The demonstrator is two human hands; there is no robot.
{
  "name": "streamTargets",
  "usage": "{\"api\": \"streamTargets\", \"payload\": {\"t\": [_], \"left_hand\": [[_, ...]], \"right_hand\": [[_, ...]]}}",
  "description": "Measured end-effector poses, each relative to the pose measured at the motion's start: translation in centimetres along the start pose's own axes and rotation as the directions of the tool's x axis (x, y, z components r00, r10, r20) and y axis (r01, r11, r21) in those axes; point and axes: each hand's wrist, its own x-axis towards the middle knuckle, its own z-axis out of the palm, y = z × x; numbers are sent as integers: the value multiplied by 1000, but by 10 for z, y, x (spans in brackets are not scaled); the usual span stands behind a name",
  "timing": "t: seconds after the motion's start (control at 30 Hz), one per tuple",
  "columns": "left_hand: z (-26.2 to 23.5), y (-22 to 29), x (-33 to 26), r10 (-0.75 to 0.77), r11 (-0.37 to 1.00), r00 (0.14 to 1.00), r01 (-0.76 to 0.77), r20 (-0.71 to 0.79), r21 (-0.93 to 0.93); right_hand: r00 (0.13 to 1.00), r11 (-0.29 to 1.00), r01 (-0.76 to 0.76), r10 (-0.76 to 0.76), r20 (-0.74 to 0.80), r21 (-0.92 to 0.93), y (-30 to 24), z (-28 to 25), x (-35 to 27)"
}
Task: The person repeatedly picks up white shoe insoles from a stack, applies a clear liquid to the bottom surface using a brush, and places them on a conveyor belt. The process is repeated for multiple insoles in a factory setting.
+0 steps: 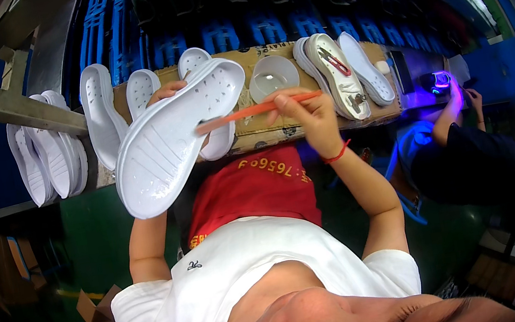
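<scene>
My left hand (167, 92) holds a large white shoe sole (158, 153) tilted up in front of me; its fingers wrap the far edge and the rest is hidden behind the sole. The sole's cupped inner side faces me, with wet-looking shine near the heel and small holes toward the other end. Pinched in my right hand (314, 115) is a brush with an orange handle (256, 112). Its tip touches the middle of the sole. Beyond, a translucent plastic bowl (272, 77) with some liquid stands on the cardboard (253, 136).
White soles (102, 118) stand to the left, and another pair (366, 69) lies right of the bowl. A red-handled snips (335, 62) rests on a cream sole (334, 85). Behind runs a blue rack (221, 38) carrying dark shoes. At right, a person (465, 155) works under violet light.
</scene>
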Motion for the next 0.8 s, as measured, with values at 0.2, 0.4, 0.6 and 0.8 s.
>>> {"api": "streamTargets", "payload": {"t": [0.2,0.4,0.6,0.8], "left_hand": [[-1,0,0,-152,909,988,146,15,-391],[4,-10,-20,-430,893,897,439,-98,101],[-4,-18,-25,-149,960,987,161,-67,229],[8,3,-10,-81,982,992,95,-93,166]], "right_hand": [[956,984,174,-178,234,38,-24,52,18],[767,808,568,-451,456,-155,-22,52,95],[873,852,413,-269,407,-323,-3,-34,112],[928,694,368,-228,296,-618,-20,-65,61]]}}
